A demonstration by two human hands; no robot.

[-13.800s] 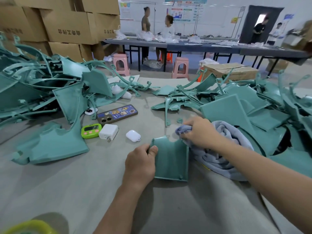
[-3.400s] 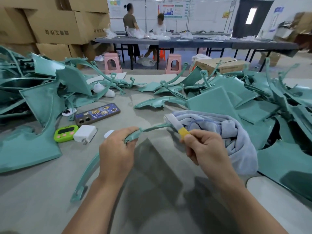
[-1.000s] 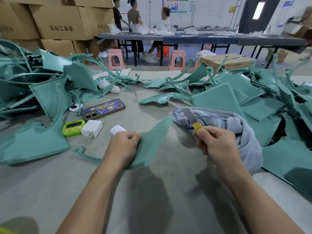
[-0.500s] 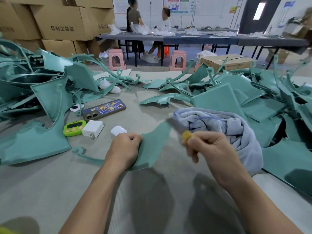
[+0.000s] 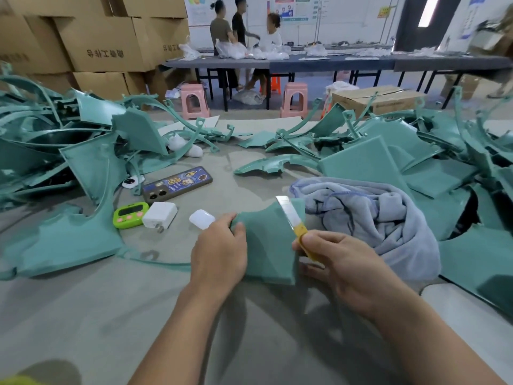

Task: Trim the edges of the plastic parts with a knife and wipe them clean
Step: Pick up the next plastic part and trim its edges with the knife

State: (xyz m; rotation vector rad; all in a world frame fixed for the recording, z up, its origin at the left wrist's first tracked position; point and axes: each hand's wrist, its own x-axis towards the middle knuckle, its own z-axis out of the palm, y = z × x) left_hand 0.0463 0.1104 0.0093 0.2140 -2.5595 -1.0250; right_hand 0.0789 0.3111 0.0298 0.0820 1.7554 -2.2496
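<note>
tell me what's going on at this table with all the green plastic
A person is trimming a plastic part by hand. The left hand grips a flat teal plastic panel by its left edge on the grey table. The right hand holds a yellow-handled utility knife with its blade at the panel's upper right edge. A crumpled grey-blue cloth lies just to the right, untouched. More teal plastic parts are heaped on both sides.

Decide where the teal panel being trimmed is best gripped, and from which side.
Probably its left edge, from the left, as the left hand does. The teal panel is a thin flat sheet, so it pinches easily at an edge, and the knife lies along its right edge, held by the right hand.
</note>
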